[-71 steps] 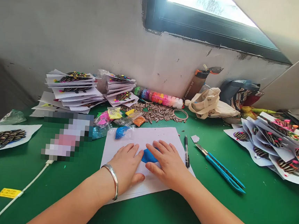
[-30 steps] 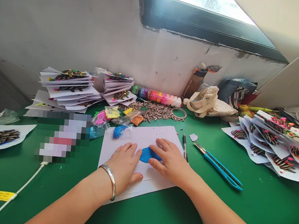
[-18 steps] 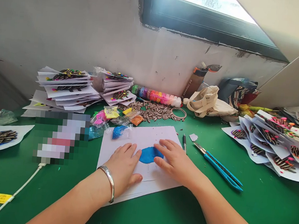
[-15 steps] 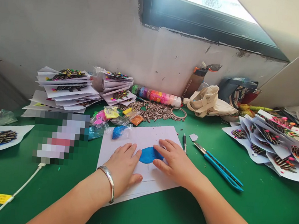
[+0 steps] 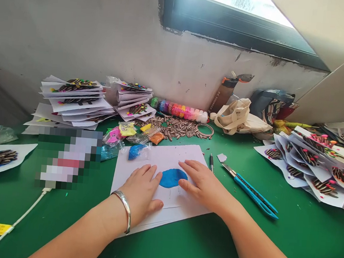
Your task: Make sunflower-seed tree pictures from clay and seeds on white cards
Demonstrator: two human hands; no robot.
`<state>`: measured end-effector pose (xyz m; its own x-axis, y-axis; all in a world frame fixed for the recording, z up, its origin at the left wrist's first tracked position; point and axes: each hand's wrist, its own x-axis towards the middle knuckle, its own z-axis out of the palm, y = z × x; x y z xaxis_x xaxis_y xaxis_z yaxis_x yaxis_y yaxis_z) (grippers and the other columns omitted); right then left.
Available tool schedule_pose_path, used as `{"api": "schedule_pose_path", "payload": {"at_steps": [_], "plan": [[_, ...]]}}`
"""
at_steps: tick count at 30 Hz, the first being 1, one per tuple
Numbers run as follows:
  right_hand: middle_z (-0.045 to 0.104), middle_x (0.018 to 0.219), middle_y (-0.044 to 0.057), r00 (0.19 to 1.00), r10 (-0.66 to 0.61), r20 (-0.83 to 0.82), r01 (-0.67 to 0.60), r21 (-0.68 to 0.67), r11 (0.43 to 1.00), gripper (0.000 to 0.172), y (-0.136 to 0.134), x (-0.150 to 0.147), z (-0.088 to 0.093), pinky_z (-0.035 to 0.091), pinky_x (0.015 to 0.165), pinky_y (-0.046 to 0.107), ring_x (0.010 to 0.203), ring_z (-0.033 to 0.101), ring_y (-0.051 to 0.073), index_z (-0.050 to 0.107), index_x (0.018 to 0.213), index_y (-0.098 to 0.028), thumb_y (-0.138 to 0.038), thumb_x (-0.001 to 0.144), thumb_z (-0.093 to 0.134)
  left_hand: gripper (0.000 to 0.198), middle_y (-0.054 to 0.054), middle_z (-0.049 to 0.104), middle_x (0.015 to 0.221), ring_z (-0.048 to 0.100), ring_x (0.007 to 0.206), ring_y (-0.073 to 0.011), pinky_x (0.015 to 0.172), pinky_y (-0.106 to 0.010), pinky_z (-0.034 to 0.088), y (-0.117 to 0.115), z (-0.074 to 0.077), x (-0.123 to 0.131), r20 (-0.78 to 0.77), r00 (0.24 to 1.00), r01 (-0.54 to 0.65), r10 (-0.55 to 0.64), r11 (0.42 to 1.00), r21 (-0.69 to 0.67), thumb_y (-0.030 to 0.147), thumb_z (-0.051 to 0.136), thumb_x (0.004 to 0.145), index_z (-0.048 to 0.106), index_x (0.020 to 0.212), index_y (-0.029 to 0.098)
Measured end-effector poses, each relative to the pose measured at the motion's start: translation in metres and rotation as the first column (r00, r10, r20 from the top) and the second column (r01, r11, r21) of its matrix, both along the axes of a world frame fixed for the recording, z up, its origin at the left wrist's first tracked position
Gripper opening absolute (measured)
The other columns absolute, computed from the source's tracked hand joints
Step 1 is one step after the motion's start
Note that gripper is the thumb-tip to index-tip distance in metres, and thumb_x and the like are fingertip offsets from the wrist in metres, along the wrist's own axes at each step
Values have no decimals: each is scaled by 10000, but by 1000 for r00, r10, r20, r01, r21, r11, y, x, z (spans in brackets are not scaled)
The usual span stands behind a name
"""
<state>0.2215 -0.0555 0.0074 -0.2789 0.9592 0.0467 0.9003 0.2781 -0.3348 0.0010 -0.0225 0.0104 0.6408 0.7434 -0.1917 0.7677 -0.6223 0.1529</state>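
A flat blue oval of modelling clay (image 5: pixel 172 179) is spread on white paper (image 5: pixel 169 155), with short pencil-like lines drawn below it. My left hand (image 5: pixel 144 191), with a silver bangle at the wrist, lies flat on the paper, its index fingertip at the clay's left edge. On the other side, my right hand (image 5: pixel 201 184) rests with fingers spread, the thumb and fingertips by the clay's right edge. Neither hand grasps anything. Above the left hand, a small bag of blue clay (image 5: pixel 136 152) lies on the sheet.
A blue utility knife (image 5: pixel 253 194) and a pen (image 5: pixel 211 163) lie right of the paper. Behind are striped sunflower seeds (image 5: pixel 178 128), clay bags (image 5: pixel 126 129) and a bottle (image 5: pixel 221 95). Stacks of seed pictures stand left (image 5: pixel 74 104) and right (image 5: pixel 313 161). A white cable (image 5: pixel 29 213) crosses the left side.
My right hand has shifted slightly right, uncovering more of the clay's right side and another drawn line beneath it. My left hand stays nearly in place.
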Motion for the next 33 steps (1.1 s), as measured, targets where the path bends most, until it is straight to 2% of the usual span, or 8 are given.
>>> {"api": "schedule_pose_path", "payload": {"at_steps": [5,10,14,18,20,24,29,33], "plan": [[561,1273,98,999,17,51,-19,34,999,361,-2,0,5,407,992,478,1215,463,295,614,1195,-240,-417,898,506,647,-172,420,1428,344,1319,-365,1071,-499,321,1,-11,-3,44,999,15,-17,999,48,438,606,755,486,1323,153],[530,1326,100,996,40,75,-40,11,999,411,-6,2,11,406,994,491,1239,446,303,558,1270,-258,-424,897,507,644,-162,413,1437,335,1328,-359,1073,-498,316,1,-13,-4,49,999,5,-7,999,44,449,611,748,489,1318,173],[407,1453,78,992,72,105,-66,-58,996,484,-14,0,14,302,1046,588,1319,354,323,469,1351,-321,-482,895,483,646,-181,398,1443,315,1339,-365,1082,-502,297,0,-9,-3,37,999,9,-9,1000,17,431,604,766,479,1331,145],[402,1458,68,981,97,167,-91,-46,995,462,-20,-8,14,156,1076,658,1361,273,360,512,1312,-310,-465,877,508,659,-181,397,1444,314,1338,-366,1081,-504,295,0,-8,-2,28,1000,10,-10,1000,10,435,611,760,474,1335,144],[375,1477,65,981,90,173,-86,-32,996,452,-20,-9,14,125,1081,664,1379,230,367,527,1295,-306,-471,875,508,651,-176,402,1441,320,1335,-363,1078,-506,300,0,-9,-2,28,1000,10,-11,1000,25,434,611,761,478,1332,152],[322,1507,62,985,86,149,-83,-26,996,480,-21,-8,15,146,1067,678,1388,210,371,493,1324,-334,-496,872,507,646,-173,413,1436,328,1332,-360,1074,-504,311,0,-11,-3,31,999,16,-17,999,46,434,615,760,482,1327,156],[433,1437,61,980,134,147,-129,-43,991,468,-21,-10,13,150,1062,689,1350,289,373,522,1301,-332,-467,853,546,646,-171,407,1441,330,1332,-362,1077,-506,309,-1,-13,-4,50,999,10,-12,999,41,438,622,755,485,1321,159],[388,1468,48,983,137,118,-131,-58,990,478,-21,-11,14,168,1062,681,1358,275,363,501,1315,-351,-470,854,546,634,-174,404,1441,323,1334,-366,1076,-514,302,0,-14,-4,61,998,5,-7,999,34,439,613,758,488,1314,160]]}}
